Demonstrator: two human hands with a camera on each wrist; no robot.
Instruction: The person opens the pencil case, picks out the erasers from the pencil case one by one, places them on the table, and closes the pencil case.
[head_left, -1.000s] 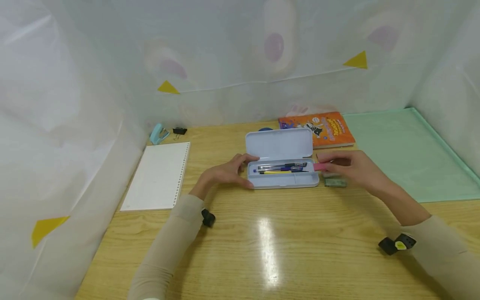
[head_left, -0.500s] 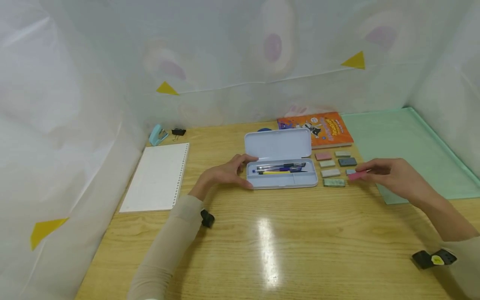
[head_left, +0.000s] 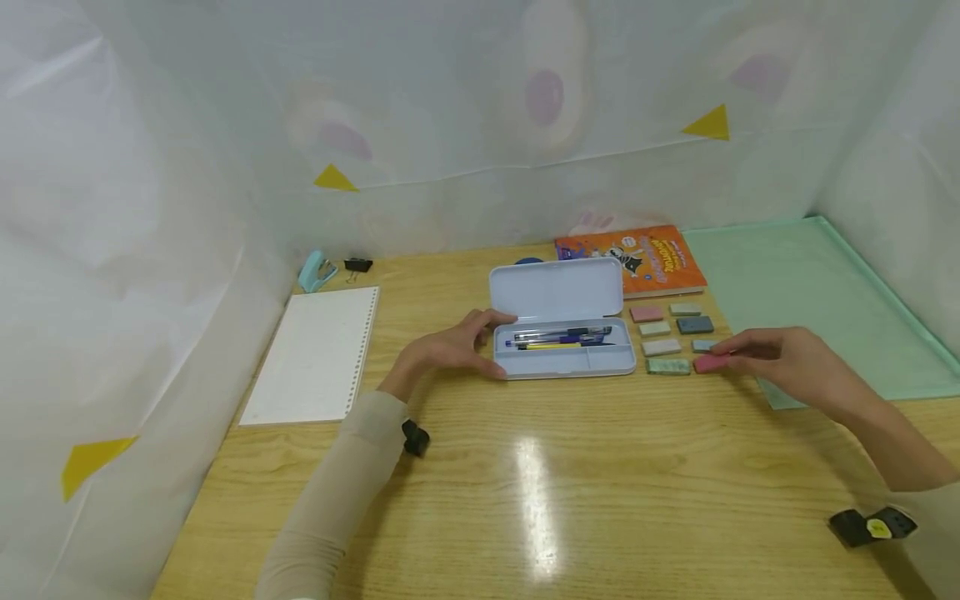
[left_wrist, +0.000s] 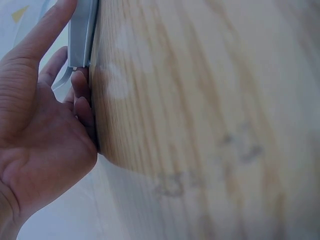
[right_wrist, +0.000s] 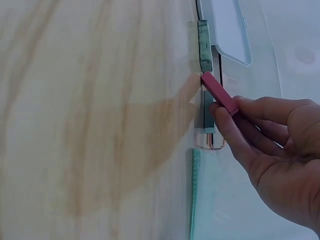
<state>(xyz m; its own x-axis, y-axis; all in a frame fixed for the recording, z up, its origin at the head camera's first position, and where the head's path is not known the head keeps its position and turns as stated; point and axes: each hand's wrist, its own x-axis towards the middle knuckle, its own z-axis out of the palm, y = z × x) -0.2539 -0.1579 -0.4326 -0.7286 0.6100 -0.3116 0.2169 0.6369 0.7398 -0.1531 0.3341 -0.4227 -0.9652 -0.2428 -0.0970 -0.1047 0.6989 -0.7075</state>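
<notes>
In the head view, an open pale-blue pencil case (head_left: pixel 558 362) stands with its lid up, holding several pens (head_left: pixel 558 335) in its rear compartment. My left hand (head_left: pixel 453 346) holds its left end, thumb at the front corner and fingers at the back; the left wrist view shows this hand (left_wrist: pixel 45 115) beside the case edge. To the right of the case, several erasers lie in two columns, among them a green one (head_left: pixel 667 367) and a dark blue one (head_left: pixel 694 325). My right hand (head_left: pixel 795 367) pinches a dark pink eraser (right_wrist: pixel 219 93) between thumb and fingers, low at the front of the right column.
An orange book (head_left: pixel 660 262) lies behind the erasers, with a green translucent mat (head_left: pixel 840 325) on the right. On the left are a white notepad (head_left: pixel 315 354), a light-blue stapler (head_left: pixel 316 272) and a black binder clip (head_left: pixel 358 264). Hanging sheets (head_left: pixel 450 108) enclose the table.
My right hand has carried the pink eraser from the case's right end rightward and down to the front of the right column. The left hand stays on the case.
</notes>
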